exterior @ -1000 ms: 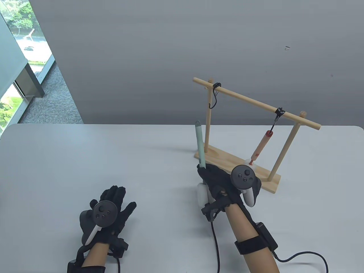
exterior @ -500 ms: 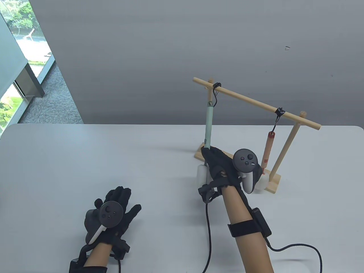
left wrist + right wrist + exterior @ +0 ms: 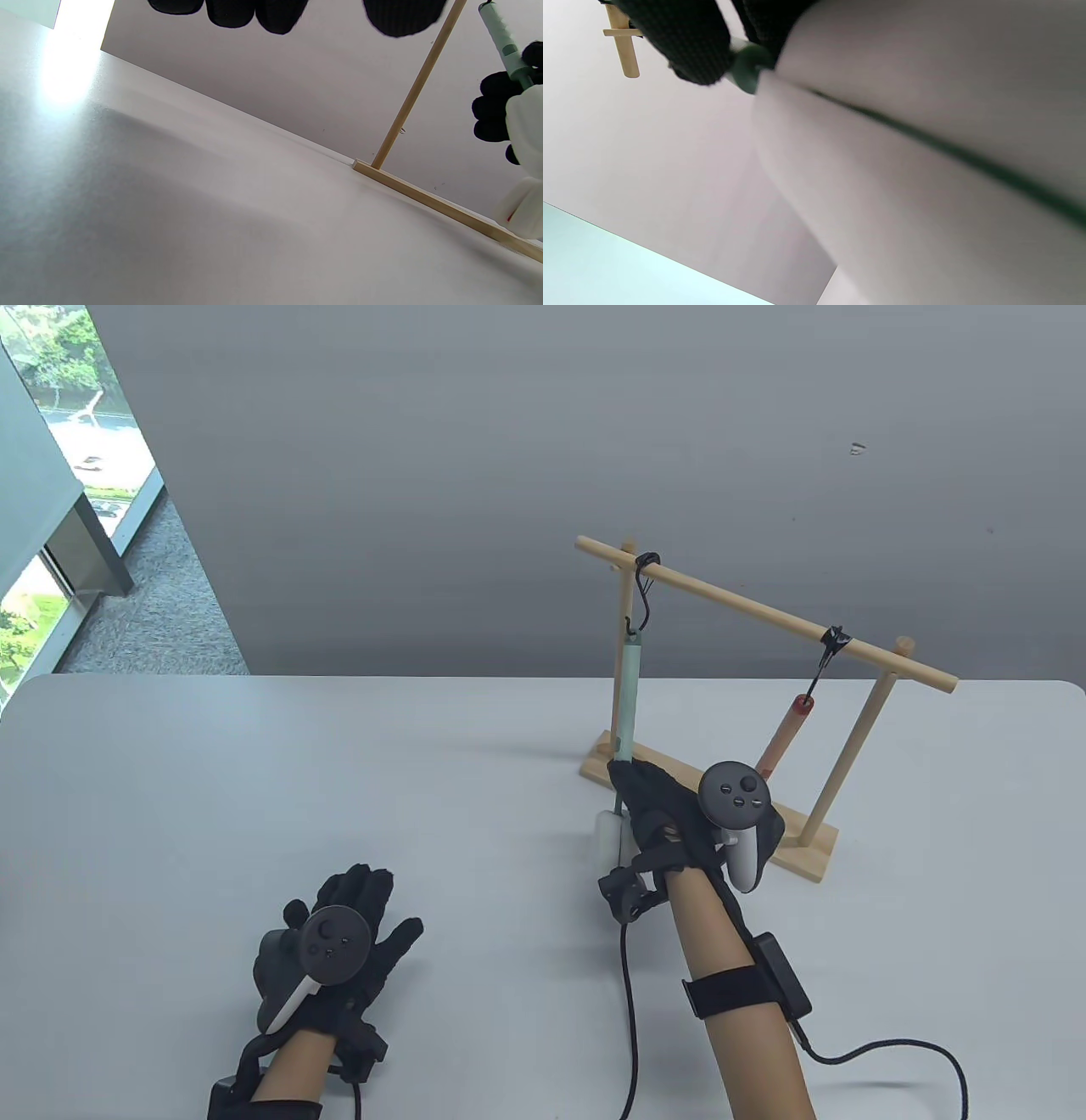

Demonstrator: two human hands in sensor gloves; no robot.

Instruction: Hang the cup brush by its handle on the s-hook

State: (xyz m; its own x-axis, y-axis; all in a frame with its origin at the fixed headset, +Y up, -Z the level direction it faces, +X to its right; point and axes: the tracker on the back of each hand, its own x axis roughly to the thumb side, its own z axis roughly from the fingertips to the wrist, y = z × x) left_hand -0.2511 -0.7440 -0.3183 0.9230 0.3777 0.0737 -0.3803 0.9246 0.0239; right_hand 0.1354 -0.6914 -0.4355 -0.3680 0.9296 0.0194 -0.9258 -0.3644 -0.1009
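Left hand [image 3: 339, 950]: palm-down near the table's front edge, well apart from the rack; fingers spread, holding nothing. In the left wrist view four fingertips [image 3: 280, 15] hang in at the top.
Table [image 3: 254, 780]: plain white surface.
Right hand [image 3: 679, 823]: raised just in front of the rack's base, fingers closed around the lower part of the brush handle.
Cup brush [image 3: 629, 695]: mint-green handle nearly upright, its top at the lower curl of the left hook; whether it has caught there I cannot tell. White sponge head [image 3: 609, 844] sits below the hand, and fills most of the right wrist view.
S-hook [image 3: 642, 589]: black, hanging from the left end of the crossbar.
Wooden rack [image 3: 764, 606]: two posts, a sloping crossbar, flat base board.
Red-handled brush [image 3: 785, 734]: hanging tilted from a second hook [image 3: 827, 657] on the right.
Writing: no readable brand, label or text anywhere.
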